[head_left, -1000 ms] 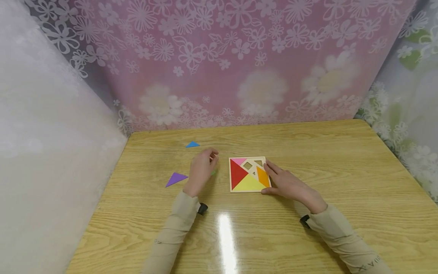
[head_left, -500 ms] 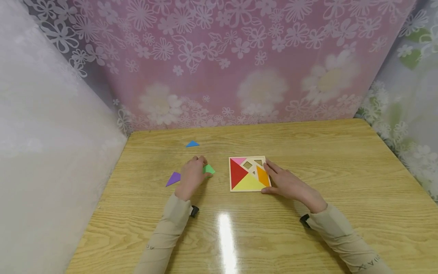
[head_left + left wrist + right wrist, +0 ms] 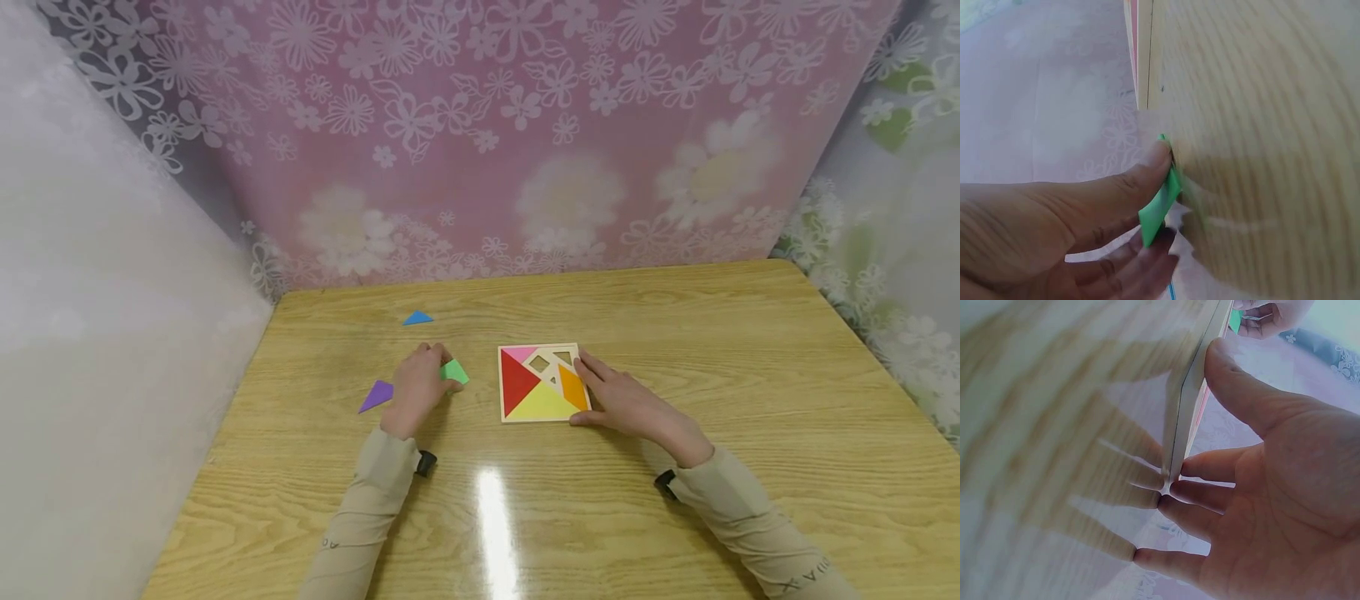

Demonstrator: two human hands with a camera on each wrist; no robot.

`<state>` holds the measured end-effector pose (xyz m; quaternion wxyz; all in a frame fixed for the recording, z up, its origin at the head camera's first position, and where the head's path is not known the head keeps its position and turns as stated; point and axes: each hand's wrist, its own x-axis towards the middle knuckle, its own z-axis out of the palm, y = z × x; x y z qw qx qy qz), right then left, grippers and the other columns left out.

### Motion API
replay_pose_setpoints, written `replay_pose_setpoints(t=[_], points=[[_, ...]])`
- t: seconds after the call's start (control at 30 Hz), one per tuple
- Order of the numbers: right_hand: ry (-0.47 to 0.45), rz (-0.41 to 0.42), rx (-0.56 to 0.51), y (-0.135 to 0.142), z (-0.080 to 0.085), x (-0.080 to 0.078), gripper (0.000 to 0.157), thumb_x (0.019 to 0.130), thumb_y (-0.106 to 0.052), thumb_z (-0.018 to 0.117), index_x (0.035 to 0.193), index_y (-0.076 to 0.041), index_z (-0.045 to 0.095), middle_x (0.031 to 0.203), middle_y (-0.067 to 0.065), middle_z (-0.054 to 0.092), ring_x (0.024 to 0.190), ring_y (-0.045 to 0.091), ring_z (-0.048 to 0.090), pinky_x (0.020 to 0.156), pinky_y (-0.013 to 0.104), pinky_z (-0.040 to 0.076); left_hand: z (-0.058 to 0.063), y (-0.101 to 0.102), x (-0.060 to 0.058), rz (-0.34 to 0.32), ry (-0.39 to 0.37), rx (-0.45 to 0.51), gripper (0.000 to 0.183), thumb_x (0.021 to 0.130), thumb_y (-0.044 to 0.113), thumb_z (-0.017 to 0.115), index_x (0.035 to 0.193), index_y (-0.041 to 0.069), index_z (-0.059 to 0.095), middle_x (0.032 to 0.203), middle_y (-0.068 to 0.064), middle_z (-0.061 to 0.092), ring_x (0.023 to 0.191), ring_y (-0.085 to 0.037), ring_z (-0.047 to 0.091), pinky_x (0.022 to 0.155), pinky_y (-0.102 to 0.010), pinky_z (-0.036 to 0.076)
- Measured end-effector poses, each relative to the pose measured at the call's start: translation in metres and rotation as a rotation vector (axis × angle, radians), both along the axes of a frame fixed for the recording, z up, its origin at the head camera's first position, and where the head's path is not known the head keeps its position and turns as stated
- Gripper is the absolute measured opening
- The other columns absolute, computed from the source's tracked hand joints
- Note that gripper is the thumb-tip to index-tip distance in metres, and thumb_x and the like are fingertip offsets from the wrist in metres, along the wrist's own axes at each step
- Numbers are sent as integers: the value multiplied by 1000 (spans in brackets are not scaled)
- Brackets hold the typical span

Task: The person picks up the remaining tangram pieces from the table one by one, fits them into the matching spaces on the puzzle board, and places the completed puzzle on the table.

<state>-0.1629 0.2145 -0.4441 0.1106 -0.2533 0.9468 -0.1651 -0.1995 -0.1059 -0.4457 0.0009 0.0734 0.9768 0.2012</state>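
I see the left hand (image 3: 418, 385) pinching the green piece (image 3: 454, 373) between thumb and fingers; the piece is tilted and partly covered by the hand, and I cannot tell whether it touches the counter (image 3: 675, 333); the right hand (image 3: 628, 403) has its fingers extended, resting against the right side of the tray (image 3: 1192, 394), with its thumb at the near right corner; the tray lies flat, to the right of the green piece and just apart from it.

In the tray, I make out the red piece (image 3: 517, 383) at the left, the yellow piece (image 3: 543, 406) along the near side, the pink piece (image 3: 521, 355) at the far left corner and the orange piece (image 3: 573, 387) at the right; a square opening, a triangular one and a tiny one show among them.

Further out, the purple piece (image 3: 375, 396) lies left of the left hand, partly hidden by it; the blue piece (image 3: 417, 318) lies beyond that hand, near the counter's far edge; behind stands pink flowered cloth (image 3: 450, 125).
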Motion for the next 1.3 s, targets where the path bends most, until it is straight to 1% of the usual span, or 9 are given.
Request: replay_pose_setpoints(t=[0.17, 0.27, 0.37, 0.47, 0.53, 0.83, 1.03, 1.2, 1.3], points=[[5, -4, 7, -1, 1, 1, 89, 94, -40, 71, 154, 12, 29, 162, 30, 21, 142, 49, 36, 107, 68, 37, -1, -2, -1, -32, 47, 115, 26, 85, 12, 82, 105, 1, 70, 99, -13, 74, 86, -27, 70, 75, -40, 57], [8, -4, 7, -1, 1, 1, 89, 94, -40, 71, 153, 12, 29, 162, 30, 22, 142, 49, 36, 107, 67, 37, 0, -2, -1, -44, 87, 156, 17, 91, 7, 75, 106, 0, 70, 99, -15, 75, 87, -29, 71, 74, -40, 57], [9, -3, 5, 0, 0, 1, 89, 94, -40, 71, 153, 12, 29, 162, 30, 22, 142, 49, 36, 107, 67, 37, 1, -2, -2, -47, 105, 187, 20, 94, 4, 70, 114, 1, 69, 100, -17, 74, 86, -30, 72, 69, -38, 57], [5, -5, -3, 1, 0, 1, 89, 94, -40, 71, 154, 11, 29, 162, 30, 22, 142, 49, 36, 107, 67, 36, 2, -2, -4, -42, 113, 213, 27, 95, 2, 68, 122, 4, 69, 101, -18, 74, 85, -29, 71, 65, -36, 56], [0, -8, -6, 1, 0, 1, 90, 94, -41, 71, 154, 11, 28, 162, 30, 21, 142, 49, 36, 108, 67, 36, 2, -2, -4, -35, 111, 224, 30, 95, 2, 68, 125, 7, 70, 103, -16, 74, 85, -28, 71, 65, -36, 55], [0, -6, -4, 0, 2, 2, 89, 94, -41, 71, 154, 11, 28, 162, 29, 21, 142, 49, 37, 108, 66, 36, 6, 3, -5, -33, 127, 238, 26, 96, 4, 68, 121, 9, 72, 102, -14, 75, 90, -27, 72, 72, -40, 58], [-5, -6, 6, 0, 1, 1, 89, 95, -41, 70, 154, 10, 28, 163, 29, 21, 142, 49, 36, 108, 67, 36, 6, 18, -8, -59, 131, 278, 24, 95, 4, 69, 119, 8, 72, 99, -14, 75, 89, -27, 72, 75, -40, 58], [-2, -4, 9, 0, 1, 0, 89, 95, -41, 70, 154, 11, 28, 162, 30, 21, 141, 50, 37, 108, 67, 36, 8, 39, -7, -131, 142, 287, 25, 96, 6, 69, 121, 6, 70, 100, -13, 75, 88, -25, 72, 74, -37, 58], [-4, -5, 11, 0, 1, 0, 89, 95, -41, 70, 154, 11, 28, 163, 30, 20, 141, 50, 36, 108, 67, 36, 11, 53, -9, -168, 121, 300, 26, 95, 5, 70, 121, 4, 69, 102, -14, 75, 89, -26, 71, 75, -36, 58]])
